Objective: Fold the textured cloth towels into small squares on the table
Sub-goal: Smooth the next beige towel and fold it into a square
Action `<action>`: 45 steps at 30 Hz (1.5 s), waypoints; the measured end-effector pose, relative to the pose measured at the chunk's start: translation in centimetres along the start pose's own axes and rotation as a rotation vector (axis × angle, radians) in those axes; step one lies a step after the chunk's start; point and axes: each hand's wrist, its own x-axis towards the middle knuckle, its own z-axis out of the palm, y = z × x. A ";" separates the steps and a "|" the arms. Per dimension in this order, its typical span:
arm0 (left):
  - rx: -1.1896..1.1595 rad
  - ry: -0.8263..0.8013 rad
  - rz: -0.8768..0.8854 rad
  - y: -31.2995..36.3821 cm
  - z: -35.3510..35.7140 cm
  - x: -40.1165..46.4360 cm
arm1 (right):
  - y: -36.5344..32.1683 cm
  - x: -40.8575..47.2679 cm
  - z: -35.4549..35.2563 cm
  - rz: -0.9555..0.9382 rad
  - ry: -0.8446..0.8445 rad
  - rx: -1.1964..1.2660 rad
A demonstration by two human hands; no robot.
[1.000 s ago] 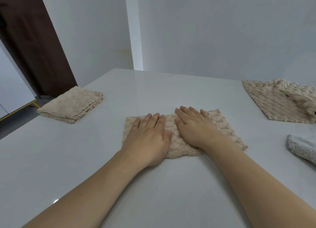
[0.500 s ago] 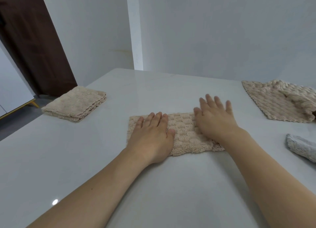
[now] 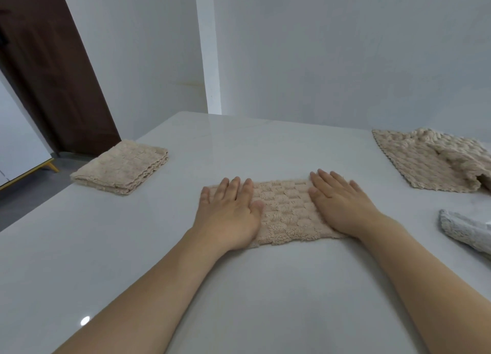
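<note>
Since the earlier frames, the right hand (image 3: 342,205) has been slid outward from beside the left hand (image 3: 229,215) to the right end of the beige textured towel (image 3: 285,210), and the two hands are now well apart. Both hands are laid flat, palms down, fingers extended and pointing away from the person; nothing is gripped, the cloth is only pressed against the table (image 3: 79,247). The towel is seen as a folded strip at the middle of the table, its long axis running left to right across the view, with a short end under each hand and bare woven texture showing between them. Its near edge is tilted slightly, the right side lying a little lower in the view. A folded beige towel (image 3: 121,166) is placed well apart at the far left, near the table edge. An unfolded beige towel (image 3: 435,161) is spread at the far right, partly bunched. A grey cloth (image 3: 467,230) is seen at the right edge, partly cut off
</note>
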 end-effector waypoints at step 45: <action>0.014 0.064 -0.294 -0.7 -0.2 0.7 | 1.9 -0.6 -0.2 0.100 0.077 0.002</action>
